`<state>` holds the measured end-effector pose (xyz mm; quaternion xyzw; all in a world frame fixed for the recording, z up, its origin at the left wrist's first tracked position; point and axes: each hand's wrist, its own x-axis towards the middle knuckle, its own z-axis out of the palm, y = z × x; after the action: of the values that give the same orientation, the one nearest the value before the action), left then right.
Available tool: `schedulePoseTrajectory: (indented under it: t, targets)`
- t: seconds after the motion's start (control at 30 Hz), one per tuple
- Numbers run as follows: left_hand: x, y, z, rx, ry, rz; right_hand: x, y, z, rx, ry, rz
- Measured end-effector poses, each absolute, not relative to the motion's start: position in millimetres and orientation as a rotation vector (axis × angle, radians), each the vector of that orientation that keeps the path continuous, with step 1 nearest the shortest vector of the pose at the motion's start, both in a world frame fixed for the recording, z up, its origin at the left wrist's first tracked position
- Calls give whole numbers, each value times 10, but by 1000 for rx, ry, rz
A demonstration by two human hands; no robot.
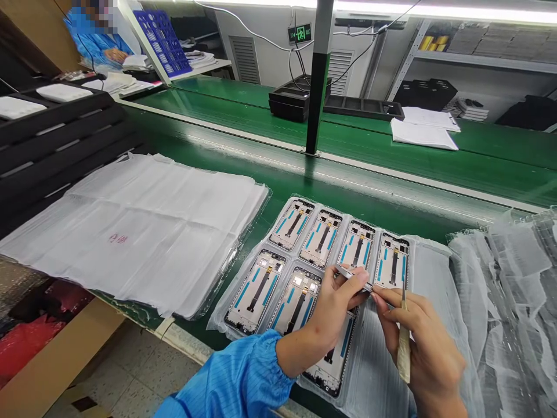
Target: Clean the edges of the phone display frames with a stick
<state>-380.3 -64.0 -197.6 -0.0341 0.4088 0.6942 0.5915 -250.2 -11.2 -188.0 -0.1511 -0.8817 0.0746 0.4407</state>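
Observation:
My left hand (324, 310), in a blue sleeve, pinches a thin phone screen assembly (353, 277) turned nearly edge-on, so its faces are mostly hidden. Against the near end of that piece rest the fingertips of my right hand (424, 334). The same hand also grips a slim tool with a pale, wrapped-looking handle (404, 354); its thin tip points upward, and its exact kind is unclear. Below both hands lies a clear plastic tray (219, 318) with several phone screen assemblies (256, 291), each with blue strips and a dark flex cable. My left forearm covers part of the front row.
Left of the tray is a stack of trays under white wrapping (174, 232) with red writing. Crumpled translucent packing (509, 302) lies at right. A black post (319, 104) rises from the green bench (226, 165). Across it, papers (424, 133) lie; another person (102, 49) sits at far left.

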Motion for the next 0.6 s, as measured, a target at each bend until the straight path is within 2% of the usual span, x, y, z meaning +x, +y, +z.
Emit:
schedulePoseTrajectory:
  t: [0.3, 0.6]
  targets:
    - [-3790, -638, -2005, -92, 933, 1614, -2521, -124, -1913, -382, -2183, 208]
    - [-3823, -647, -1977, -88, 890, 1628, -2526, -148, -1878, -577, -2048, 229]
